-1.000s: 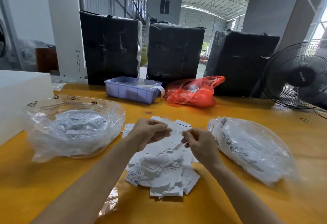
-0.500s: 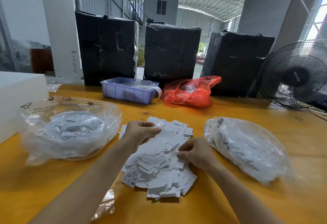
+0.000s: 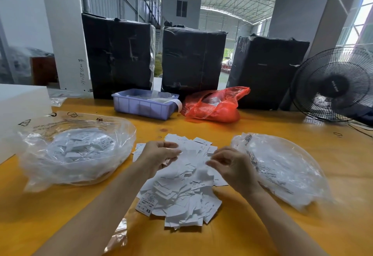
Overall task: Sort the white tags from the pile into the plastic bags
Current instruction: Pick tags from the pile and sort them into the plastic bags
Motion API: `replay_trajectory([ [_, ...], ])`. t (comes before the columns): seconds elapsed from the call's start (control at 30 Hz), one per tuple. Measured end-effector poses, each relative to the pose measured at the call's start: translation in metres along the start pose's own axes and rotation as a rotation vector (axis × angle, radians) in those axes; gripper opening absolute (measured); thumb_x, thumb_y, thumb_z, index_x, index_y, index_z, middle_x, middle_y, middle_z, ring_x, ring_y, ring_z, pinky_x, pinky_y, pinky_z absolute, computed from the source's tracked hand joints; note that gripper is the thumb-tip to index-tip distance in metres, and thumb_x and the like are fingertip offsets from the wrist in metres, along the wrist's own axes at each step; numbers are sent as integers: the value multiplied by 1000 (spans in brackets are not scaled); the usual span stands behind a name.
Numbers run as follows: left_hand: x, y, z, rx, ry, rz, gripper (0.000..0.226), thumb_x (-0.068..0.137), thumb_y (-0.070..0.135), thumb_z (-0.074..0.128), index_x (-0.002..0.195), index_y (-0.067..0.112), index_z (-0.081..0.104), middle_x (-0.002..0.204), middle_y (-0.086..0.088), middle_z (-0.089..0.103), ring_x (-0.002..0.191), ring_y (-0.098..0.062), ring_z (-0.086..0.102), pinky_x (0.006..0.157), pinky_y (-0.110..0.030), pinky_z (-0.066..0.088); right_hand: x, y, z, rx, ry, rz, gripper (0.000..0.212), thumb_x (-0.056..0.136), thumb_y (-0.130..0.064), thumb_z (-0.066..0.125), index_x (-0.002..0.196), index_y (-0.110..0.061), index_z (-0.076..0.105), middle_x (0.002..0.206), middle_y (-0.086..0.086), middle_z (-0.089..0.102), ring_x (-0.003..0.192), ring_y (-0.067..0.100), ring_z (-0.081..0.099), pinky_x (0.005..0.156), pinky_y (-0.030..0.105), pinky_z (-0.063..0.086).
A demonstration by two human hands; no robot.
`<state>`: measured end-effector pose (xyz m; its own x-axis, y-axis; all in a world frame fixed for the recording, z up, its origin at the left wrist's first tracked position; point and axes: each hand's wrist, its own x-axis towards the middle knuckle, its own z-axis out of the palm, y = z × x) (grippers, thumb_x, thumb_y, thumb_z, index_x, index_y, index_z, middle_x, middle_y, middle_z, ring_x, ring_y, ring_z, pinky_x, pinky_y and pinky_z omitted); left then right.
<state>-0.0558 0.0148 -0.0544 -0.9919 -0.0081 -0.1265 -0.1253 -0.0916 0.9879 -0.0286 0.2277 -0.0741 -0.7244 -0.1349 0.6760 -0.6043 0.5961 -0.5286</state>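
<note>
A loose pile of small white paper tags (image 3: 181, 191) is seen in the middle of the near half of an orange-yellow bench (image 3: 252, 235), some printed "XS"; the tags are too many to be counted. Two clear plastic bags are laid on the bench: the left bag (image 3: 74, 150), near the left edge, is partly filled with tags, and the right bag (image 3: 282, 169), towards the right edge, also holds some. Two bare hands are held just above the far part of the pile. The left hand (image 3: 159, 156) is curled around a small bunch of tags; the right hand (image 3: 232, 167) is pinched on one tag, thumb against fingertips. The pile lies directly beneath and towards the near edge from both hands, with no clear long axis. Each bag lies outward from the hand on its own side, so the pinched tag is judged nearer the right bag.
</note>
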Motion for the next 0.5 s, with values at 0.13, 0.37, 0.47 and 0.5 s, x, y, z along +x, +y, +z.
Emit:
replay_trajectory([
  [0.13,1,0,-2,16,-31,-11,25,79,-13,65,95,6,61,70,-4,74,57,-10,65,40,-14,40,-6,5,8,111,-61,188,9,71,-5,80,77,-2,73,77,5,70,69,19,67,66,30,57],
  [0.37,0,-5,2,44,-37,18,29,65,2,82,88,7,66,63,-2,72,55,-5,66,44,-13,45,-4,3,5,360,-153,451,52,73,4,76,116,-15,53,104,6,59,83,21,65,72,29,59],
  [0.47,-1,-5,4,76,-43,23,30,63,2,84,88,7,66,61,-1,71,53,-5,65,46,-14,45,-2,4,1,455,-162,523,56,73,7,74,120,-12,53,97,6,61,82,18,63,79,32,58],
  [0.5,-2,-5,4,86,-45,24,31,62,2,84,88,7,67,61,-2,70,53,-6,65,47,-14,45,-2,5,0,476,-169,537,56,73,8,73,121,-14,53,93,5,63,81,16,64,78,31,58],
])
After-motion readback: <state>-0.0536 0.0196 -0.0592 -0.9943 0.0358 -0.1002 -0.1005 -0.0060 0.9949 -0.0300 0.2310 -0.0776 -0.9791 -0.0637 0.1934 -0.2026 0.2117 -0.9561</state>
